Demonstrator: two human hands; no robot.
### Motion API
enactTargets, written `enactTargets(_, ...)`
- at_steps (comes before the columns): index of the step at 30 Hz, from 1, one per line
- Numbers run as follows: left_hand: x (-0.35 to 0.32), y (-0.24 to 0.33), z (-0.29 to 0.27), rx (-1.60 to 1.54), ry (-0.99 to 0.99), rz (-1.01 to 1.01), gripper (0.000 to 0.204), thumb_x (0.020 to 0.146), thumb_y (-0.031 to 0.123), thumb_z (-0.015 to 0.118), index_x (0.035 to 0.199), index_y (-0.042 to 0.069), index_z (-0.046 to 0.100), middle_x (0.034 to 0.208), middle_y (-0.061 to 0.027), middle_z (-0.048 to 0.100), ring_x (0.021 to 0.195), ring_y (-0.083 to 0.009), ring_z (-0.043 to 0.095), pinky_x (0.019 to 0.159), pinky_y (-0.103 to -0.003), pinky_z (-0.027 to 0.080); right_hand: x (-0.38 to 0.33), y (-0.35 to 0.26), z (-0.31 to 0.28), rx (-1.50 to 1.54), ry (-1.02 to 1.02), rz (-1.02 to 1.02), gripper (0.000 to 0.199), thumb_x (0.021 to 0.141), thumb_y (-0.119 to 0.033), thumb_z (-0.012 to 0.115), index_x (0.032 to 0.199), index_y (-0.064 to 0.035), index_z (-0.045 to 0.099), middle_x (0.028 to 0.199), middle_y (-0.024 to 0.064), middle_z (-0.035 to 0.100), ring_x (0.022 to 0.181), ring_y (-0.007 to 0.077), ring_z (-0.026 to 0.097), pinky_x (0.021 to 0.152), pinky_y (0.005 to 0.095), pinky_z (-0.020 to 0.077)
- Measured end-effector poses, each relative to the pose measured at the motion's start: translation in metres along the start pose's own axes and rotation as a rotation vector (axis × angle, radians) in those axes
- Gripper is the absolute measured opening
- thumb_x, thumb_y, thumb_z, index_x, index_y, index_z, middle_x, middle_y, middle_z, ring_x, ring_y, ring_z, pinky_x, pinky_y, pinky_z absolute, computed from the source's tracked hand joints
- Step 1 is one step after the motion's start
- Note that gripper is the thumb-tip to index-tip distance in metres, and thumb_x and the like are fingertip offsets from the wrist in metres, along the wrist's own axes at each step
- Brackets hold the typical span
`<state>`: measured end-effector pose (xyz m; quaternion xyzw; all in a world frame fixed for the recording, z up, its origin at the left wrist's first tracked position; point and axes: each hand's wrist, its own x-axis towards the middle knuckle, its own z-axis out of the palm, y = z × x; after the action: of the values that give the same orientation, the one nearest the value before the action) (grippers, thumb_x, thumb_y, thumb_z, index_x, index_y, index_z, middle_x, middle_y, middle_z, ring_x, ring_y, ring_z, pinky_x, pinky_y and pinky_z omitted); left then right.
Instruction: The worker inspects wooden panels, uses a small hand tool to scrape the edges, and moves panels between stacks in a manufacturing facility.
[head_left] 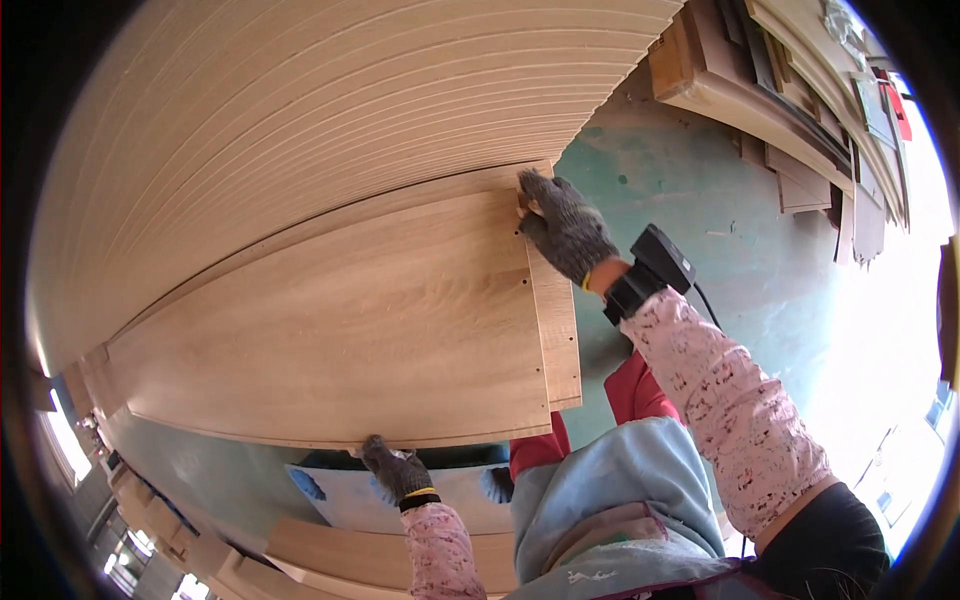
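A large light-brown wooden panel (pixel 340 320) lies flat in front of me, with small dark holes along its right end. A second wooden panel (pixel 562 345) shows beneath it, jutting out past that end. My left hand (pixel 397 470), in a dark grey knit glove, is closed on the top panel's near edge; some of its fingers are hidden underneath. At the far right corner, my right hand (pixel 570 228), gloved alike, has its fingers curled over the panel's end. A black strapped device (pixel 650 270) sits on my right wrist, trailing a cable.
Beyond the panels rises a broad row of closely packed boards (pixel 350 110). Stacked boards (pixel 760 100) stand at the far right on the green floor (pixel 690 190). Near my legs are a pale sheet-like piece with blue patches (pixel 350 495) and more wooden boards (pixel 340 555).
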<state>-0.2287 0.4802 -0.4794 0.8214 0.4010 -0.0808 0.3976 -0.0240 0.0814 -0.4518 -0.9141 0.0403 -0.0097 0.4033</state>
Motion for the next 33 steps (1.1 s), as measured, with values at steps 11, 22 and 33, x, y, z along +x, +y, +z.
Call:
enactTargets(11,-0.025,0.003,0.0,-0.62,0.172,-0.328,0.058,0.087,0.031,0.057,0.135,0.01,0.032,0.141,-0.0069,0.031,0.13,-0.0275,0.029,0.101,-0.052,0.029,-0.025,-0.001,0.006,-0.06,-0.093,0.168,0.022,0.077,-0.017,0.062,0.097,-0.0107,0.056,0.086,0.0149,0.057,0.084,0.0364,0.056,0.071,0.0432,0.0459)
enactTargets(22,-0.037,-0.028,-0.022,-0.459,0.131,-0.403,0.066,0.087,0.038,0.056,0.141,0.024,0.022,0.14,-0.0006,0.032,0.127,-0.0263,0.031,0.101,-0.053,0.025,-0.089,0.001,0.006,0.572,0.033,0.787,0.042,0.077,-0.02,0.07,0.114,-0.0083,0.055,0.095,0.013,0.061,0.091,0.0268,0.06,0.08,0.0337,0.0469)
enactTargets(33,-0.041,-0.029,-0.021,-0.57,0.207,-0.391,0.06,0.083,0.026,0.061,0.133,0.008,0.032,0.136,-0.007,0.034,0.122,-0.0262,0.035,0.097,-0.046,0.035,-0.053,-0.008,-0.001,0.108,0.003,0.682,0.043,0.073,-0.04,0.068,0.099,-0.0062,0.064,0.095,0.0164,0.062,0.091,0.0336,0.058,0.078,0.0407,0.0461)
